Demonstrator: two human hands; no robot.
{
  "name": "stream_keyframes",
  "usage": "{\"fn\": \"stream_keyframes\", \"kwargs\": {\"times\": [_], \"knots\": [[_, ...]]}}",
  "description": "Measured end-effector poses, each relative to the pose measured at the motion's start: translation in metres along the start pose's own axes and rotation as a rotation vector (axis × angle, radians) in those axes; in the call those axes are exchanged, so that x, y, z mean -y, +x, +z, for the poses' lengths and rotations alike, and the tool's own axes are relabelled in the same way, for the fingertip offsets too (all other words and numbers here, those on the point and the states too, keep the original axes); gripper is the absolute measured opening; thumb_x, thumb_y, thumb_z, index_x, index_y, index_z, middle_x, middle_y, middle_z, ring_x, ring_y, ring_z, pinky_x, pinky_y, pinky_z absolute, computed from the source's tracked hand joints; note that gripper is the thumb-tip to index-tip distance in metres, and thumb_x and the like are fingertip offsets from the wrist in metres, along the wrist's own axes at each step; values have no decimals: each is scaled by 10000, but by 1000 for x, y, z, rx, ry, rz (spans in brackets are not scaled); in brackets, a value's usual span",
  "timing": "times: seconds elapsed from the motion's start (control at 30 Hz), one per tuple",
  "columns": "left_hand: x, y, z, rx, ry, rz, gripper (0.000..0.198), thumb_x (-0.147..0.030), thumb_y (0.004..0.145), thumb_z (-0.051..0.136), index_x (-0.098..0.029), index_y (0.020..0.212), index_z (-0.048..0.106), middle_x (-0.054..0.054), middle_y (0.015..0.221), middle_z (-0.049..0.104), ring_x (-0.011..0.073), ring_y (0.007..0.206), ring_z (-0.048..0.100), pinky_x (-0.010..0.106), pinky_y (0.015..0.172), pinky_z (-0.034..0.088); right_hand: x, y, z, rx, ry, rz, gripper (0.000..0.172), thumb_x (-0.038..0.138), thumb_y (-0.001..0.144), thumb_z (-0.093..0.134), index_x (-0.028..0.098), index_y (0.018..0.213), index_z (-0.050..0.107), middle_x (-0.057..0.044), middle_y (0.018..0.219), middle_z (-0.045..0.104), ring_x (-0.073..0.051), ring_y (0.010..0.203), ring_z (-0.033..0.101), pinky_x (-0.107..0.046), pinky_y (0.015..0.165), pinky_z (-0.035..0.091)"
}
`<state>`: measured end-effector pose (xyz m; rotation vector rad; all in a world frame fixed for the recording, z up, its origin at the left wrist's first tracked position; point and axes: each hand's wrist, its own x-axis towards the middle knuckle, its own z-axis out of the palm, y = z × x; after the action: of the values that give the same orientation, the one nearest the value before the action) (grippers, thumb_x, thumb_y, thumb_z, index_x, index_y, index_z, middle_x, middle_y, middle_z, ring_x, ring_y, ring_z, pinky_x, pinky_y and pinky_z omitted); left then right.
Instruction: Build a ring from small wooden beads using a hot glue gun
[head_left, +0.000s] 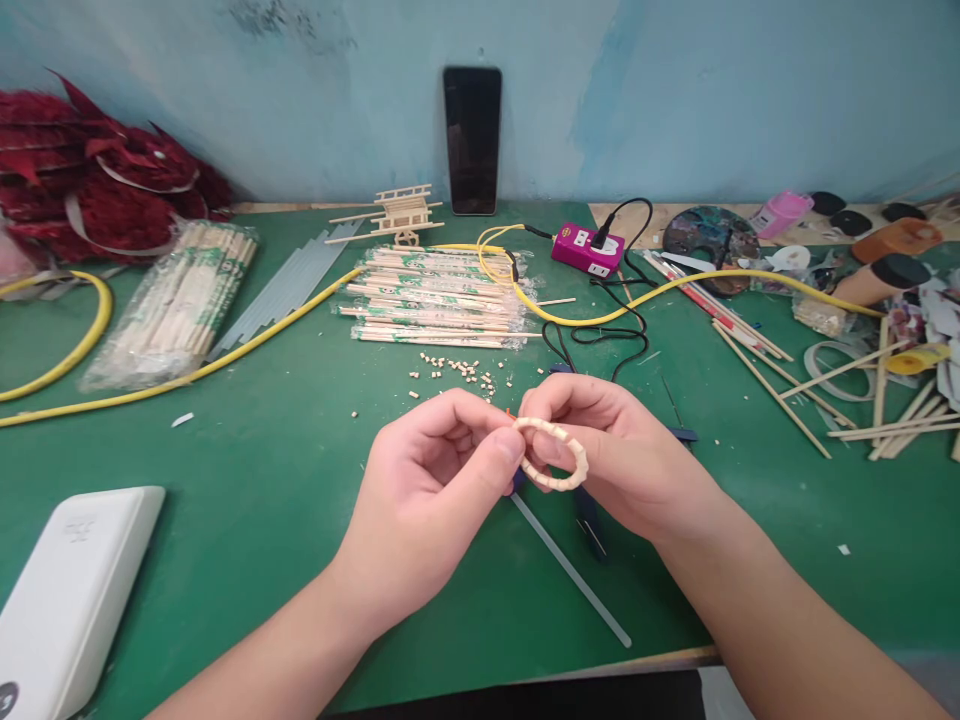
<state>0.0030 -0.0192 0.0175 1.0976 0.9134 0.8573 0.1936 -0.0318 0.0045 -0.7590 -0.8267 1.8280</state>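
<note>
My left hand [439, 480] pinches a small ring [576, 478] between thumb and fingertips. The ring is made of short pale wooden pieces joined end to end. From the other side my right hand [615, 450] is closed at the same ring, its fingertips partly hidden behind it. Under my hands lies a dark blue glue gun [591, 525], mostly covered; its orange tip [511, 412] peeks out between my hands. A translucent glue stick [574, 572] extends from beneath them toward the table's front edge. Small cut wooden bits [465, 370] are scattered just beyond my hands.
Wrapped chopsticks [435, 300] and a small wooden cart model [405, 215] lie behind. A yellow cable [285, 325] crosses the table to a purple power strip [589, 250]. A white power bank [82, 590] sits left; loose sticks [892, 420] lie right. A phone [472, 140] leans against the wall.
</note>
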Motion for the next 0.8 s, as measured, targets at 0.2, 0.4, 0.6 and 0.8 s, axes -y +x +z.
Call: {"fn": "stream_keyframes", "kwargs": {"times": [0.2,0.4,0.6,0.8], "knots": [[2,1,-3,13,-55,-29,177,-283,1009,817,-206,857,770,6,792,781,105,696,667,187,657,565,-3,1,-4,33,28,0,165,208,870,971,204,882,807,10,777,781,-153,772,759,-258,705,584],[0,3,-1,6,-67,-44,140,-187,892,897,-205,828,774,-3,774,782,111,681,673,193,644,563,-3,1,-7,4,30,47,217,221,790,1029,202,854,823,4,743,770,-153,717,731,-245,626,554],[-1,1,-1,22,-34,-1,147,-142,898,885,-208,836,770,-23,745,763,100,683,687,174,669,574,-4,2,-7,12,61,41,171,192,838,985,195,858,816,3,739,758,-114,659,682,-194,558,529],[2,0,-1,48,-38,5,125,-180,978,841,-221,882,773,-34,737,745,87,686,689,158,698,582,-3,2,-6,42,89,44,155,218,885,947,186,850,799,14,702,735,-87,601,640,-156,525,527]]}}
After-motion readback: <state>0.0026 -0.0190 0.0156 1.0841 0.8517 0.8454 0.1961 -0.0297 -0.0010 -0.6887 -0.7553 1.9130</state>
